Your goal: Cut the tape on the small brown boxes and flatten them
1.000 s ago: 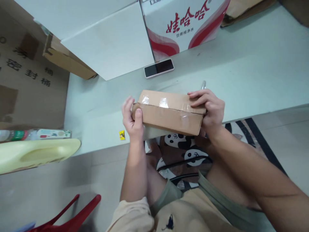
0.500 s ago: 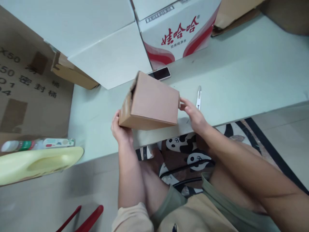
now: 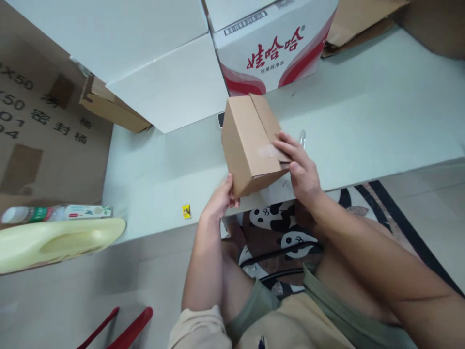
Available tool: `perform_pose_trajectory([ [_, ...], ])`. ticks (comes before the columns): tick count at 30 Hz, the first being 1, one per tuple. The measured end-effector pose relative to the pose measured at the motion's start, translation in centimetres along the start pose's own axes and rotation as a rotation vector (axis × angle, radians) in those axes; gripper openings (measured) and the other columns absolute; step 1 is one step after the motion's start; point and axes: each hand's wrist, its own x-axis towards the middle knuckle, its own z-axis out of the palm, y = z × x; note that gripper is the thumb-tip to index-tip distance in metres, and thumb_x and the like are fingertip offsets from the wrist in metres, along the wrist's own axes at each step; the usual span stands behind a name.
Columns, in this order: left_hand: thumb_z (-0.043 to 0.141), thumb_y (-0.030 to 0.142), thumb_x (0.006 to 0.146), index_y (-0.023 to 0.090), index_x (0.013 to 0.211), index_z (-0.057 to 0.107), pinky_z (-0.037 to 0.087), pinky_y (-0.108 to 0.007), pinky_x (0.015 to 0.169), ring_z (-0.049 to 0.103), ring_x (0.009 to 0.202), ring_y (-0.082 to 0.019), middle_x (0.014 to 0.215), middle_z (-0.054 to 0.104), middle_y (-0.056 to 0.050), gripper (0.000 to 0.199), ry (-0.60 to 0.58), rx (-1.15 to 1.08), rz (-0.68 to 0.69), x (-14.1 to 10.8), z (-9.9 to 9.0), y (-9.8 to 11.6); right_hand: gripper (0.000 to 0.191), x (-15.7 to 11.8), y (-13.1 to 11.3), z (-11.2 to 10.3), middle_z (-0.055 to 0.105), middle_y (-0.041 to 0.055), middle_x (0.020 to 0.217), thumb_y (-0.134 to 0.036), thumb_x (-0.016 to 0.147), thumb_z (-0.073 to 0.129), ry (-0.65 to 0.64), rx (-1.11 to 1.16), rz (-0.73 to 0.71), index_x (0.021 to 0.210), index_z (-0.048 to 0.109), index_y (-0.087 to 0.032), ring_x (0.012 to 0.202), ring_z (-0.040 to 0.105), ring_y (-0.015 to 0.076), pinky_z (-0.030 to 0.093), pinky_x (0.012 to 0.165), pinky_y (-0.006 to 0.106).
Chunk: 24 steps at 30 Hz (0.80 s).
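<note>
A small brown cardboard box [image 3: 241,140] is held tilted over the near edge of the pale table, its seamed, taped flap side turned up and to the right. Under its lower left corner my left hand [image 3: 220,198] grips it, with some fingers hidden beneath. My right hand [image 3: 303,167] presses its fingers on the flap and clasps the right edge. Just beyond that hand lies a utility knife [image 3: 302,137], partly covered by it. A small yellow packet [image 3: 186,211] rests on the table left of my left hand.
White cartons [image 3: 174,87] and a red-and-white water carton [image 3: 272,58] stand at the back. A dark-screened device [image 3: 220,120] peeks out behind the box. At left are a large carton [image 3: 51,131], a bottle [image 3: 27,214] and a pale yellow container [image 3: 65,240].
The box has been turned so its taped flaps face up and right, and it has shifted right. My left hand moved right with it. The yellow packet has come into view.
</note>
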Motion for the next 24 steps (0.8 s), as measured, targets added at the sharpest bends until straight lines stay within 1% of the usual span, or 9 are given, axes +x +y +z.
perform_pose_trajectory([
  [2, 0.067, 0.071, 0.078, 0.016, 0.087, 0.061, 0.022, -0.020, 0.034, 0.051, 0.036, -0.010, 0.062, 0.064, -0.003, 0.056, -0.115, 0.117, -0.019, -0.1, -0.7, -0.2, 0.043, 0.2, 0.3, -0.3, 0.057, 0.0006, 0.151, -0.058, 0.097, 0.045, 0.082, 0.011, 0.024, 0.122, 0.072, -0.034, 0.146, 0.047, 0.0271, 0.035, 0.125, 0.055],
  [4, 0.076, 0.062, 0.075, 0.016, 0.092, 0.065, 0.035, -0.021, 0.040, 0.062, 0.047, -0.013, 0.078, 0.072, -0.009, 0.050, -0.009, 0.144, 0.045, 0.0, -1.7, -0.1, 0.037, 0.4, 0.3, -0.5, 0.063, 0.0020, 0.144, -0.054, 0.097, 0.050, 0.070, 0.013, 0.049, 0.112, 0.076, -0.032, 0.141, 0.053, 0.0273, 0.038, 0.122, 0.055],
  [6, 0.076, 0.058, 0.075, 0.020, 0.105, 0.068, 0.053, -0.026, 0.059, 0.073, 0.076, -0.018, 0.101, 0.075, -0.012, 0.050, 0.318, 0.064, 0.343, 0.0, -2.7, 0.1, 0.034, 0.6, 0.0, -0.4, 0.064, 0.0041, 0.141, -0.052, 0.096, 0.054, -0.035, 0.000, 0.053, 0.111, 0.077, -0.031, 0.137, 0.057, 0.0272, 0.042, 0.120, 0.055],
  [8, 0.069, 0.063, 0.078, 0.025, 0.118, 0.067, 0.057, -0.037, 0.091, 0.069, 0.114, -0.024, 0.125, 0.071, -0.010, 0.056, 0.586, 0.047, 0.796, -0.2, -3.3, 0.5, 0.034, 0.5, -0.5, 0.1, 0.062, 0.0051, 0.145, -0.050, 0.095, 0.055, -0.194, -0.002, 0.008, 0.115, 0.076, -0.031, 0.137, 0.057, 0.0265, 0.044, 0.118, 0.053],
  [11, 0.055, 0.065, 0.087, 0.027, 0.121, 0.072, 0.035, -0.051, 0.120, 0.052, 0.138, -0.030, 0.132, 0.069, -0.007, 0.054, 0.569, 0.419, 1.225, -0.8, -3.4, 1.1, 0.036, 0.1, -1.3, 1.3, 0.057, 0.0048, 0.150, -0.048, 0.097, 0.052, -0.427, 0.041, -0.100, 0.121, 0.074, -0.031, 0.141, 0.054, 0.0241, 0.045, 0.119, 0.047],
  [13, 0.047, 0.056, 0.095, 0.026, 0.116, 0.076, 0.031, -0.054, 0.121, 0.055, 0.133, -0.030, 0.124, 0.073, -0.006, 0.046, 0.524, 0.642, 1.273, -1.2, -3.1, 1.3, 0.039, 0.0, -1.5, 1.7, 0.057, 0.0056, 0.150, -0.046, 0.099, 0.047, -0.465, 0.035, -0.129, 0.125, 0.071, -0.029, 0.141, 0.053, 0.0229, 0.046, 0.118, 0.045],
  [15, 0.044, 0.047, 0.098, 0.027, 0.115, 0.077, 0.029, -0.054, 0.120, 0.057, 0.128, -0.028, 0.120, 0.074, -0.006, 0.042, 0.536, 0.691, 1.277, -1.2, -3.0, 1.2, 0.038, 0.3, -1.3, 1.3, 0.066, 0.0079, 0.138, -0.043, 0.099, 0.046, -0.360, -0.071, -0.089, 0.124, 0.070, -0.026, 0.130, 0.061, 0.0235, 0.052, 0.110, 0.046],
  [19, 0.047, 0.045, 0.096, 0.028, 0.115, 0.078, 0.029, -0.054, 0.119, 0.058, 0.125, -0.029, 0.119, 0.075, -0.006, 0.039, 0.564, 0.623, 1.294, -0.8, -2.9, 0.8, 0.033, 1.7, 0.2, -1.9, 0.072, 0.0110, 0.107, -0.034, 0.090, 0.053, -0.119, -0.641, 0.261, 0.116, 0.071, -0.022, 0.093, 0.068, 0.0272, 0.057, 0.083, 0.050],
  [24, 0.045, 0.051, 0.094, 0.026, 0.108, 0.080, 0.031, -0.054, 0.118, 0.059, 0.122, -0.029, 0.114, 0.075, -0.006, 0.045, 0.651, 0.591, 1.259, -0.3, -2.1, 0.6, 0.057, 2.1, 1.8, -5.3, 0.072, 0.0153, 0.104, -0.042, 0.086, 0.056, -0.319, -1.084, 0.612, 0.141, 0.058, -0.025, 0.088, 0.066, 0.0336, 0.053, 0.074, 0.050],
])
